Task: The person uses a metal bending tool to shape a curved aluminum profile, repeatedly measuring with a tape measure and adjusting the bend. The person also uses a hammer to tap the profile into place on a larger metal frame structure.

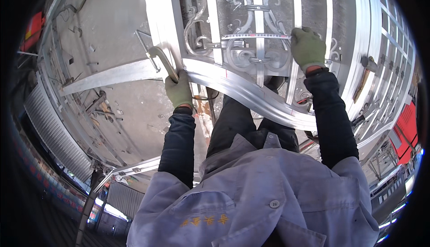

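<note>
My left hand (179, 91), in a green glove, is closed around the lower end of a curved G-clamp (164, 62). The clamp's screw and cross-bar lie against the corner where metal bars meet. My right hand (308, 49), gloved alike, is closed at the right end of a tape measure (255, 36). Its extended blade runs level to the left across the upright bars of a silvery metal frame (226, 79); any case is hidden in the glove. Grey scrollwork (259, 60) sits between the bars, behind and below the blade.
A hammer with a wooden handle (361, 85) rests on the frame's right side. A slanting metal bar (109, 76) reaches left from the clamp. Scraps lie on the concrete floor (118, 112). Red panels (405, 133) and more metal frames stand at the right.
</note>
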{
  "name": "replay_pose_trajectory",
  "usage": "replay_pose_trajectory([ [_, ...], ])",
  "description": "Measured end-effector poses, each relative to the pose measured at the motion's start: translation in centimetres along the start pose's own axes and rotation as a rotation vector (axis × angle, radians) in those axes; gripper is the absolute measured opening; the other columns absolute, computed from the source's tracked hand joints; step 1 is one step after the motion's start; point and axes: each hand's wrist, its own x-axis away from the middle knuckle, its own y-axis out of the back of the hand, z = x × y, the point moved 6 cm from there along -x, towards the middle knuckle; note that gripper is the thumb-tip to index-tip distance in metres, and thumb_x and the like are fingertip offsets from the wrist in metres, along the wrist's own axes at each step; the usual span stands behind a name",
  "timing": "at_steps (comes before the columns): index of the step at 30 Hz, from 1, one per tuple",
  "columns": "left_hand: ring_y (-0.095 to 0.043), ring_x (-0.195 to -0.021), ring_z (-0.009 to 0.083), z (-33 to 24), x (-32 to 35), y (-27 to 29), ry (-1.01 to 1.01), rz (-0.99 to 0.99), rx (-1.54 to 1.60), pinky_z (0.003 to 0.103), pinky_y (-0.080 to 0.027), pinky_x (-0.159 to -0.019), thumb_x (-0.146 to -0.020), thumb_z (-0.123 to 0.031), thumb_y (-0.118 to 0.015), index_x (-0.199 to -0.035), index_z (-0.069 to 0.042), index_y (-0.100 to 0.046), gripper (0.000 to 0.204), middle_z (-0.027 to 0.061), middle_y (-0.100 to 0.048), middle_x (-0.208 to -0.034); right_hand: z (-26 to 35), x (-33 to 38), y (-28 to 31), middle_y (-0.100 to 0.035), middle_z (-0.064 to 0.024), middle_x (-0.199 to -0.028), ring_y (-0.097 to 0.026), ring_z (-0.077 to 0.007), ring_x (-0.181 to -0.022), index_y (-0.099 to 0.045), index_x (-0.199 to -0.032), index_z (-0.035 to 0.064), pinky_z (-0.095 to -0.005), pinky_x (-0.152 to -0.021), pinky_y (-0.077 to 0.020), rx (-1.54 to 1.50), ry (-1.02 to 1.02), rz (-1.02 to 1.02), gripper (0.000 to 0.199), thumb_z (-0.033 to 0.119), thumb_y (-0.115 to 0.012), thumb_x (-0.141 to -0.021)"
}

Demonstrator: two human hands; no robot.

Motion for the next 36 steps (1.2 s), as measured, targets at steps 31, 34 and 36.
replay_pose_trajectory([
  [31, -0.064, -0.088, 0.0122, 2.0, -1.3, 0.1, -0.14, 0.138, 0.066, 0.035, -0.055, -0.08, -0.106, -0.021, -0.082, -0.116, 0.003, -0.077, 0.026, 0.0024, -0.075, -0.101, -0.4, 1.9, -0.5, -0.079, -0.0139, -0.111, -0.076, -0.0409, -0.108, -0.083, -0.115, 0.02, -0.056, -0.094, -0.0593, -0.08, 0.043, -0.081, 0.02, 0.022, -0.07, -0.1],
  [34, -0.06, -0.082, 0.0102, 3.1, -0.5, 0.8, -0.057, 0.178, 0.193, 0.031, -0.05, -0.073, -0.106, -0.023, -0.081, -0.112, 0.0, -0.075, 0.025, -0.0012, -0.07, -0.093, -2.4, 4.5, 4.5, -0.081, -0.0172, -0.123, -0.077, -0.0446, -0.114, -0.079, -0.135, 0.0188, -0.0542, -0.1, -0.0611, -0.332, -0.022, -0.032, 0.036, 0.03, -0.073, -0.102],
  [36, -0.057, -0.083, 0.0106, 1.3, 0.9, 1.9, -0.036, 0.184, 0.094, 0.031, -0.048, -0.073, -0.107, -0.024, -0.08, -0.112, 0.002, -0.074, 0.028, -0.0017, -0.066, -0.093, -7.8, 7.8, 6.2, -0.08, -0.0175, -0.118, -0.079, -0.0366, -0.108, -0.075, -0.145, 0.0151, -0.0479, -0.099, -0.0617, -0.506, -0.165, -0.155, 0.049, 0.037, -0.081, -0.101],
])
